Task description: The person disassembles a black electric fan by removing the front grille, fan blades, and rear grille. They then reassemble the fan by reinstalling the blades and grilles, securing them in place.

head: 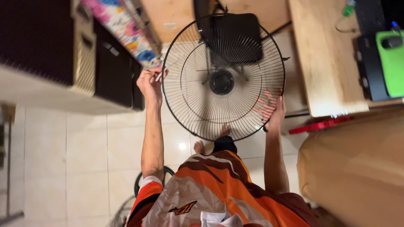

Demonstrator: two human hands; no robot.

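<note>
**Both hands on a wire fan guard**

A pale tiled floor fills the lower left of the view, with a light wooden table top at the upper right and a brown padded surface below it. A dark cabinet stands at the upper left.

Held up in the middle of the view is the round black wire fan guard, its ring facing the camera and its black round hub at the centre. Behind it, seen through the wires, is a black box-shaped body.

The person wears an orange, brown and white patterned shirt; bare toes show on the tiles beneath the guard.

The left hand is clenched on the guard's left rim, fingers curled around the outer wire. The right hand lies flat with fingers spread against the guard's lower right edge, pressing on the wires rather than closing round them.

A green and black device sits on the table's far right.
</note>
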